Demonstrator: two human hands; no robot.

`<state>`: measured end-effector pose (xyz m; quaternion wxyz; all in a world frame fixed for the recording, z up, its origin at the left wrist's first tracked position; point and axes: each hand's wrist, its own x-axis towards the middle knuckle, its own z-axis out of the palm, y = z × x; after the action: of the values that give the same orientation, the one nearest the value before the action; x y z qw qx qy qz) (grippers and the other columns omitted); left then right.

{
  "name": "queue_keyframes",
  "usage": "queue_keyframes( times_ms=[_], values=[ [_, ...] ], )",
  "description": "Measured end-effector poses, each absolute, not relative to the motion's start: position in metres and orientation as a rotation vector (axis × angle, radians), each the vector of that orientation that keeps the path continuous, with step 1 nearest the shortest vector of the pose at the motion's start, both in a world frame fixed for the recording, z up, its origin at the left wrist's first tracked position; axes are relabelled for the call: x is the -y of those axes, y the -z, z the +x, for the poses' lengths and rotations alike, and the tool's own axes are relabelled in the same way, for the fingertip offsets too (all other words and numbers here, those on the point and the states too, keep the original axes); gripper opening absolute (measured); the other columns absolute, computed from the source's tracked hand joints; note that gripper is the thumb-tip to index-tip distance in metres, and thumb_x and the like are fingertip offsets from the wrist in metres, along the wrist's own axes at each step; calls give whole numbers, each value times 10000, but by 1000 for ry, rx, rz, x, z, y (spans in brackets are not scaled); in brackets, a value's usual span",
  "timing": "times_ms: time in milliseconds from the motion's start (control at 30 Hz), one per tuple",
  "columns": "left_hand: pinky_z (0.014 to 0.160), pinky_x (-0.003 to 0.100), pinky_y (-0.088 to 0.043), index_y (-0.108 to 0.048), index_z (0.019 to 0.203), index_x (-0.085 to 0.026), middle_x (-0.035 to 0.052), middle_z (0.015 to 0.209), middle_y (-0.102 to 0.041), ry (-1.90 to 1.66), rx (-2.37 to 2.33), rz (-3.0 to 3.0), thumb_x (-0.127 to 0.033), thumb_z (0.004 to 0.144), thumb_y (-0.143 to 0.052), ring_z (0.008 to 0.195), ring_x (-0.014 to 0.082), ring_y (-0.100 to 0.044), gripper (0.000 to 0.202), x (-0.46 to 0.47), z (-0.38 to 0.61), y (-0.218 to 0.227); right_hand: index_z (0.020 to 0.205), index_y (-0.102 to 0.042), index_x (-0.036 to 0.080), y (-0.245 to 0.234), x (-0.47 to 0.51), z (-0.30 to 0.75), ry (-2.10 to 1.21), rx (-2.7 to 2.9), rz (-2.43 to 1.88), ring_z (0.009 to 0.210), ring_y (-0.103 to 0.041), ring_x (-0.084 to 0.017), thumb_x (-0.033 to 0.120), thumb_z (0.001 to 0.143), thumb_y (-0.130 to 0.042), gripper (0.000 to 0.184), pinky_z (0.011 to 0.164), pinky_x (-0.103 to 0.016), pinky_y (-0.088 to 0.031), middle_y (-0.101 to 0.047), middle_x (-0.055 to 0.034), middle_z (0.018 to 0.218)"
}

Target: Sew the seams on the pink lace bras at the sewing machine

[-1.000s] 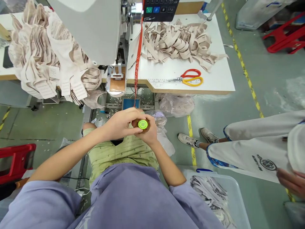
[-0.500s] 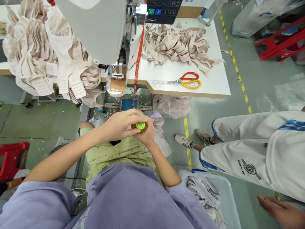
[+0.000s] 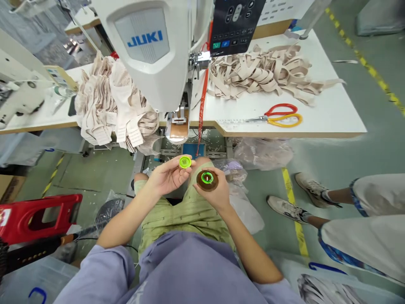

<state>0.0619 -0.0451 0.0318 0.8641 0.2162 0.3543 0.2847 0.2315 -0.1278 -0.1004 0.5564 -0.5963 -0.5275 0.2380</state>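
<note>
My left hand (image 3: 167, 177) holds a small bright green cap (image 3: 185, 161) between its fingertips. My right hand (image 3: 215, 192) grips a brown bottle (image 3: 207, 180) seen from above, its green-rimmed mouth uncovered. Cap and bottle are a short way apart, both above my lap in green shorts. They hover in front of a white JUKI sewing machine (image 3: 152, 46) on a white table (image 3: 332, 114).
A pile of beige straps (image 3: 262, 74) and red and yellow scissors (image 3: 278, 118) lie on the table's right part. Beige garments (image 3: 110, 105) hang over its left edge. A red stool (image 3: 34, 215) stands at left. Another person's legs (image 3: 348, 211) are at right.
The green cap has come off the bottle: my left hand lifted it away to the left. The view has tilted up, showing more of the sewing machine. The other person moved right.
</note>
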Motion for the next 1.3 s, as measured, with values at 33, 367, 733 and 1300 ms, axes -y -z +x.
queue_keyframes(
  times_ms=[33, 367, 733, 1300],
  values=[
    [720, 145, -576, -654, 1063, -136, 79, 956, -740, -609, -746, 434, -192, 847, -611, 738, 93, -721, 228, 47, 60, -32, 1172, -541, 239, 100, 128, 231, -567, 1242, -1409, 1037, -695, -309, 441, 641, -864, 654, 929, -505, -564, -696, -101, 1116],
    [718, 167, -591, -681, 1045, -150, 76, 974, -754, -623, -616, 452, -180, 735, -725, 788, 134, -748, 315, 55, 54, -34, 1194, -524, 236, 103, 134, 228, -614, 1241, -1402, 1055, -695, -312, 434, 646, -864, 675, 959, -519, -560, -686, -116, 1159],
    [720, 194, -599, -657, 1000, -200, 55, 1077, -741, -714, -672, 618, -206, 655, -800, 949, 195, -747, 373, 65, 53, -34, 1189, -534, 244, 101, 137, 228, -617, 1262, -1431, 1048, -698, -322, 455, 649, -858, 664, 940, -529, -567, -686, -112, 1151],
    [729, 191, -601, -638, 1006, -185, 72, 1096, -740, -705, -645, 554, -142, 667, -748, 981, 209, -745, 359, 59, 52, -28, 1112, -570, 227, 53, 112, 266, -525, 1238, -1429, 1045, -661, -283, 379, 664, -843, 546, 950, -468, -529, -680, -92, 1113]
  ],
)
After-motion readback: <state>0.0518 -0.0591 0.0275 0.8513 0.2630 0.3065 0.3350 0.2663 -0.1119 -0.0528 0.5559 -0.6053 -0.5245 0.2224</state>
